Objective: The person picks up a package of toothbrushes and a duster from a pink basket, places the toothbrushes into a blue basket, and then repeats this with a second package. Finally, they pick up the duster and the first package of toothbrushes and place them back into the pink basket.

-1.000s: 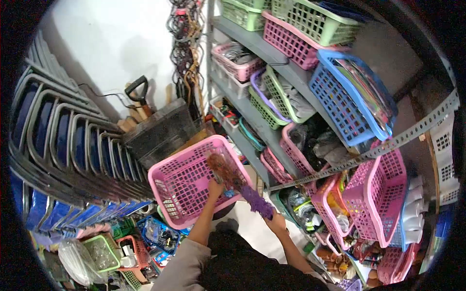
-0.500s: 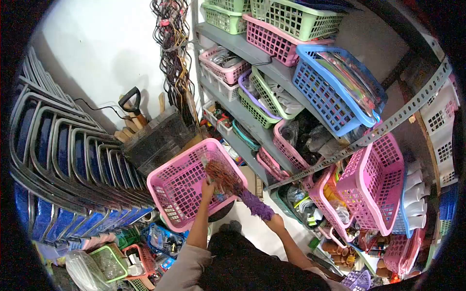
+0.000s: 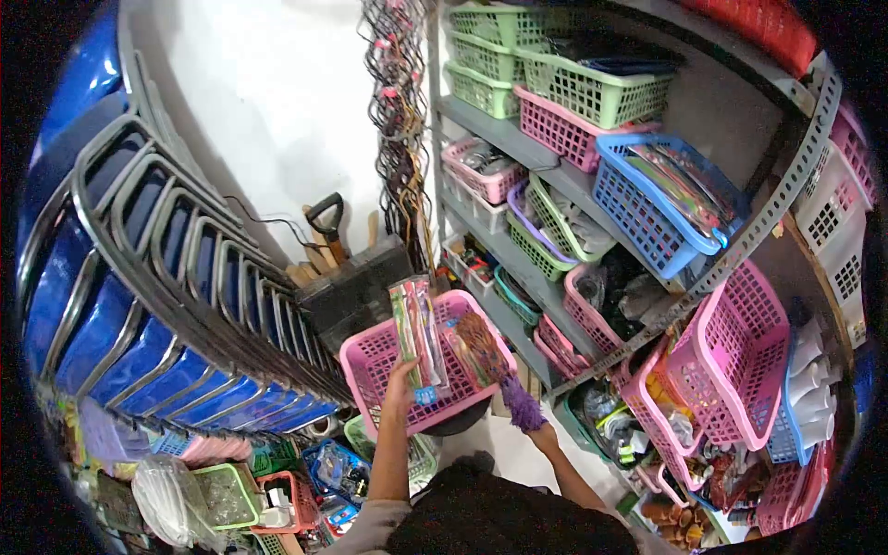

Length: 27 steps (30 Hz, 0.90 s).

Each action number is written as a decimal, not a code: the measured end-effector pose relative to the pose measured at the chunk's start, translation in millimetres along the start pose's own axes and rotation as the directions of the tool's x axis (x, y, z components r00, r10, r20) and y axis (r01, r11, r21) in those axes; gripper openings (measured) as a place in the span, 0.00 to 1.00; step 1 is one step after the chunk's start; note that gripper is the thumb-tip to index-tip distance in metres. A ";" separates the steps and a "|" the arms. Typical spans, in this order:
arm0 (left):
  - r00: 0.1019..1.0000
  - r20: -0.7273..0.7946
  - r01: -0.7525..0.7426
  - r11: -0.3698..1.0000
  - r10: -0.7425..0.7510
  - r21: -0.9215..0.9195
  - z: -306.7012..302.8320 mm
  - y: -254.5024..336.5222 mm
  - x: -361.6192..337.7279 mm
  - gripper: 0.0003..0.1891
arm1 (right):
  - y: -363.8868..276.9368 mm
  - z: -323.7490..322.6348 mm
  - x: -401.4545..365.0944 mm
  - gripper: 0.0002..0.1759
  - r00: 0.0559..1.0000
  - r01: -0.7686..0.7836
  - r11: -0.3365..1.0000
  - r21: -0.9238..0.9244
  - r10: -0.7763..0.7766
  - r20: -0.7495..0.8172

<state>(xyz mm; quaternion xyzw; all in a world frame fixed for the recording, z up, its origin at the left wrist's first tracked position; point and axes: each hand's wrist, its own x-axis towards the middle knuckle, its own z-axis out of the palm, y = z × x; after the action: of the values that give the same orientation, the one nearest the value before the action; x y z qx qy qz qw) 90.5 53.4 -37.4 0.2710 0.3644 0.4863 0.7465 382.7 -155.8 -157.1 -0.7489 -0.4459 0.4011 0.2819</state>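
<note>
My left hand (image 3: 400,377) is closed around the lower part of a flat clear packet (image 3: 418,324) with long, colourful contents, held upright over a pink plastic basket (image 3: 368,375). I cannot make out what is inside the packet. In my right hand (image 3: 537,435) is the purple end of a shaggy bundle (image 3: 524,404); its brown, bristly end lies over the right side of the basket. Another packet, partly hidden, is beside the brown end. The basket rests on something dark, mostly hidden beneath it.
Stacked blue chairs (image 3: 185,287) with metal frames line the left. Grey shelves (image 3: 486,129) hold filled baskets, including a blue basket (image 3: 652,208). A pink basket (image 3: 731,361) stands at right. Behind are a black-handled tool (image 3: 326,222) and hanging dark cords (image 3: 402,139).
My left hand has lifted the colourful packet up out of the basket. My right hand still holds the shaggy bundle. The view has shifted, so the surroundings appear further right and lower.
</note>
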 end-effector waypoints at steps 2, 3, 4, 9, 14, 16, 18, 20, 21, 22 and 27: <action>0.998 -0.057 0.012 0.997 -0.017 -0.082 -1.2 16.1 -4.5 0.19 | 31.8 10.4 12.7 0.29 0.991 0.030 0.994 -0.105 -0.043 -0.125; 0.998 -0.057 -0.005 0.996 0.000 -0.084 -1.2 21.9 -8.8 0.19 | 12.3 5.0 7.8 0.28 0.979 -0.172 0.959 -0.227 0.140 -0.149; 0.999 -0.038 -0.007 0.989 0.001 -0.148 -0.3 28.1 -12.8 0.18 | 7.8 4.3 10.8 0.28 0.981 -0.155 0.961 -0.229 0.123 -0.149; 0.999 0.026 -0.012 0.943 0.022 -0.332 6.4 57.8 -39.6 0.16 | -41.2 -15.9 16.4 0.18 0.936 0.007 0.960 -0.279 -0.105 -0.336; 0.959 0.033 -0.269 0.943 0.280 -0.195 41.4 94.8 -67.6 0.20 | -132.3 -57.8 12.3 0.14 0.753 0.496 0.855 -0.151 -0.510 -0.416; 0.889 0.230 -0.329 0.902 0.396 -0.280 33.7 91.4 -61.7 0.22 | -139.2 -68.9 25.9 0.14 0.600 0.654 0.725 -0.216 -0.671 -0.435; 0.778 0.599 0.309 0.714 0.190 -0.628 -43.4 58.2 -1.3 0.24 | -143.0 -83.3 28.5 0.13 0.494 0.600 0.521 -0.607 -0.838 -0.231; 0.863 0.384 -0.265 0.941 0.330 -0.212 13.7 88.3 -59.6 0.24 | -151.0 -91.1 32.7 0.14 0.679 0.481 0.636 -0.603 -0.706 -0.203; 0.931 0.089 -0.348 0.935 0.353 -0.066 53.3 99.5 -83.4 0.22 | -168.2 -100.4 27.9 0.13 0.643 0.465 0.640 -0.612 -0.719 -0.263; 0.897 -0.211 -0.376 0.922 0.388 0.097 77.8 104.7 -95.8 0.21 | -177.6 -105.1 24.4 0.12 0.604 0.447 0.645 -0.619 -0.728 -0.323; 0.988 0.144 -0.023 0.976 0.055 -0.216 52.9 95.4 -83.8 0.18 | -191.6 -110.2 28.1 0.10 0.597 0.363 0.716 -0.596 -0.670 -0.441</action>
<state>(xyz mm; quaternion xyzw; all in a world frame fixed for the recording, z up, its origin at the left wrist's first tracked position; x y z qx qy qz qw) 60.8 9.6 89.7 0.2318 0.2478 0.5156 0.7868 399.9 -52.8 39.8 -0.7123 -0.6067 -0.0907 0.3411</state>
